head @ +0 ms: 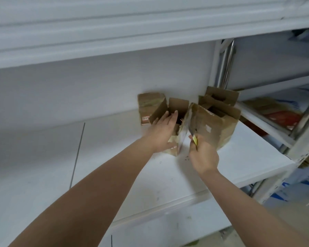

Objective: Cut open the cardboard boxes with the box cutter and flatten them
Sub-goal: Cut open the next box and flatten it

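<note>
Your right hand (pixel 202 155) has its grip curled round the yellow box cutter (pixel 194 139), blade up against the near corner of the middle box (pixel 175 122), approx. where the taped seam runs (blade tip is blurred, so exact contact can't be told). Your left hand (pixel 163 131) lies flat w/ fingers straight, pressing the box's left side and reaching over its open top.

To do this step well: cut along the seam, not thru the wall, and pull the blade away from the left hand. Your left palm sits close beside the cutter's path, so slide it back toward the far flap before you draw. Keep the blade shallow; the cardboard looks thin and soft, prob. gives easily. Hold the box down firm so it doesn't skid on the smooth white shelf (pixel 221 175).

Room: three boxes crowd together at the back. The left box (pixel 151 107) stands against the rear wall, touching the middle one. The right box (pixel 216 122) sits just beside your cutter hand, its flaps up. The shelf's right edge and the metal upright (pixel 225 63) are near, so little swing room that side. Toward you and to the left the shelf runs wide: drag the box there to flatten. Upper shelf (pixel 114 41) overhangs, so lift low.
</note>
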Action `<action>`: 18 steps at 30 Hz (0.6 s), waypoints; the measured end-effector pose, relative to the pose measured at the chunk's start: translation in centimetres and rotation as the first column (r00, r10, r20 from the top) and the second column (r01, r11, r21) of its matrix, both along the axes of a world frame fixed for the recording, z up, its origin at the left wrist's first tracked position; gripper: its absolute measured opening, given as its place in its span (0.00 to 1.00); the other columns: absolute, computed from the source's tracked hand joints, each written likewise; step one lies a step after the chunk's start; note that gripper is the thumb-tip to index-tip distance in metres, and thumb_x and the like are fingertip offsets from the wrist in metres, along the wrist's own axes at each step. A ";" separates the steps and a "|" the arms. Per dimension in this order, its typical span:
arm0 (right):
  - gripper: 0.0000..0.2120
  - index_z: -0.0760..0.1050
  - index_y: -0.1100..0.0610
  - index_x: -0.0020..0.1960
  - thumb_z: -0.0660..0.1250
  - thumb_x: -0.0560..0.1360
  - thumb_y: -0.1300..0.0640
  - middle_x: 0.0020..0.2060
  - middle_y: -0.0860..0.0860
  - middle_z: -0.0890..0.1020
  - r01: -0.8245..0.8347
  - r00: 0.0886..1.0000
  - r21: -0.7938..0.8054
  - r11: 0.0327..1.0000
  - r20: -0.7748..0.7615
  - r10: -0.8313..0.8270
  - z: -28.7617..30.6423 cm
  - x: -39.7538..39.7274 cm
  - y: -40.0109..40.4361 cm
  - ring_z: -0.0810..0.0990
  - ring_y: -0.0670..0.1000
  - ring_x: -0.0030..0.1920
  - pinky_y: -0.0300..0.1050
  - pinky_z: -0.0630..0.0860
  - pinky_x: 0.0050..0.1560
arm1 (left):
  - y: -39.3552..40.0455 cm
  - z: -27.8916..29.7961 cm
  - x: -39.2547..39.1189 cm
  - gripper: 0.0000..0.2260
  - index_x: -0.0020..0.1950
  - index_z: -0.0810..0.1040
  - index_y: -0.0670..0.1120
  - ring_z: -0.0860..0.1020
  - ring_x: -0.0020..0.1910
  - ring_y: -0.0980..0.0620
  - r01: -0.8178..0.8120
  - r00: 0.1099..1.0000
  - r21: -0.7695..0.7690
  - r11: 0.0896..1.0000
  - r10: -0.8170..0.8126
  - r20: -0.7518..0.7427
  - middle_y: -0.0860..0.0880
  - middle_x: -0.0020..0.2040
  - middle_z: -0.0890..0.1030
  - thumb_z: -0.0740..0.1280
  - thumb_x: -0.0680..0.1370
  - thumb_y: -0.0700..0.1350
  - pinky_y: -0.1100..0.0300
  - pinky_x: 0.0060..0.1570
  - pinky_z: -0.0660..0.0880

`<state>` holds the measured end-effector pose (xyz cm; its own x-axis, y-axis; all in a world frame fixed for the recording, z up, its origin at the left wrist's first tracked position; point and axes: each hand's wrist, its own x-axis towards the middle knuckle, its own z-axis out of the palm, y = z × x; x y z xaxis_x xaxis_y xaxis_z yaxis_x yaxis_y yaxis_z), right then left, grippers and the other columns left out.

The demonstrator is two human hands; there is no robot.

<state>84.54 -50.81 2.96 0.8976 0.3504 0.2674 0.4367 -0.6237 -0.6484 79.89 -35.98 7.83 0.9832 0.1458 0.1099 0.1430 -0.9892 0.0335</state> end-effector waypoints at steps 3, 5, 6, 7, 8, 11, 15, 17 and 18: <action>0.11 0.72 0.55 0.58 0.54 0.81 0.54 0.39 0.50 0.76 -0.029 0.998 0.042 0.999 -0.056 0.032 -0.6 0.2 0.4 0.76 0.56 0.41 0.46 0.69 0.40 | 0.6 -0.8 -0.4 0.43 0.78 0.52 0.46 0.63 0.69 0.43 -0.033 0.999 0.000 0.999 0.033 0.004 0.43 0.69 0.66 0.73 0.72 0.53 0.52 0.68 0.63; 0.12 0.71 0.55 0.60 0.53 0.82 0.53 0.42 0.52 0.78 -0.047 0.995 0.072 0.996 -0.086 0.054 -0.8 -0.1 1.0 0.78 0.58 0.45 0.48 0.72 0.42 | 1.5 -1.2 -1.7 0.34 0.72 0.65 0.46 0.66 0.63 0.45 -0.036 0.996 -0.013 0.999 0.037 0.078 0.44 0.63 0.69 0.74 0.70 0.53 0.54 0.63 0.67; 0.12 0.70 0.55 0.60 0.53 0.82 0.52 0.45 0.53 0.79 -0.056 0.994 0.087 0.995 -0.094 0.064 -0.8 -0.2 1.4 0.78 0.58 0.46 0.48 0.71 0.43 | 2.2 -1.3 -2.7 0.31 0.68 0.69 0.45 0.67 0.61 0.46 -0.046 0.991 -0.044 0.998 0.051 0.120 0.45 0.61 0.70 0.75 0.69 0.54 0.55 0.60 0.68; 0.12 0.70 0.55 0.60 0.52 0.82 0.52 0.46 0.53 0.79 -0.063 0.992 0.102 0.993 -0.103 0.074 -0.7 -0.5 1.9 0.78 0.58 0.47 0.47 0.70 0.43 | 3.0 -1.3 -3.9 0.30 0.65 0.71 0.44 0.69 0.60 0.46 -0.067 0.984 -0.084 0.994 0.079 0.162 0.45 0.59 0.71 0.76 0.68 0.54 0.56 0.57 0.68; 0.13 0.70 0.55 0.60 0.52 0.82 0.51 0.47 0.53 0.79 -0.073 0.990 0.115 0.991 -0.109 0.086 -0.6 -0.8 2.4 0.78 0.58 0.46 0.47 0.69 0.42 | 3.9 -1.2 -5.2 0.30 0.63 0.72 0.43 0.70 0.59 0.47 -0.098 0.972 -0.126 0.987 0.122 0.200 0.46 0.58 0.72 0.77 0.67 0.54 0.57 0.53 0.68; 0.11 0.69 0.56 0.54 0.52 0.82 0.51 0.45 0.54 0.78 -0.122 0.984 0.136 0.983 -0.113 0.138 -0.1 -2.3 4.7 0.77 0.60 0.45 0.48 0.69 0.40 | 6.7 -0.2 -9.4 0.31 0.59 0.72 0.40 0.73 0.55 0.46 -0.171 0.938 -0.227 0.959 0.229 0.260 0.45 0.56 0.74 0.80 0.64 0.52 0.56 0.48 0.71; 0.07 0.68 0.57 0.52 0.54 0.81 0.55 0.48 0.55 0.78 -0.232 0.961 0.133 0.964 -0.121 0.248 0.8 -6.0 8.5 0.77 0.61 0.48 0.49 0.69 0.42 | 9.1 1.4 -16.2 0.31 0.58 0.71 0.40 0.74 0.49 0.47 -0.209 0.937 -0.273 0.939 0.272 0.220 0.48 0.50 0.73 0.80 0.63 0.51 0.59 0.42 0.67; 0.09 0.70 0.57 0.56 0.55 0.81 0.55 0.51 0.55 0.78 -0.294 0.945 0.136 0.946 -0.109 0.309 1.2 -8.6 10.5 0.77 0.60 0.50 0.47 0.67 0.42 | 9.9 1.8 -19.9 0.29 0.53 0.71 0.42 0.72 0.43 0.53 -0.229 0.922 -0.327 0.917 0.312 0.228 0.52 0.45 0.72 0.80 0.62 0.53 0.65 0.37 0.64; 0.10 0.70 0.56 0.57 0.55 0.81 0.54 0.51 0.55 0.79 -0.324 0.936 0.143 0.935 -0.097 0.339 1.3 -10.0 11.4 0.77 0.60 0.50 0.47 0.68 0.42 | 10.3 1.9 -22.0 0.27 0.50 0.70 0.45 0.71 0.40 0.56 -0.245 0.909 -0.373 0.895 0.346 0.234 0.54 0.43 0.72 0.80 0.61 0.55 0.67 0.35 0.64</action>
<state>74.56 -39.39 4.25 0.7635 0.6050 0.2260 0.5203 -0.3687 -0.7703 57.93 -25.70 9.71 0.8203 0.5020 0.2741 0.3612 -0.8263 0.4322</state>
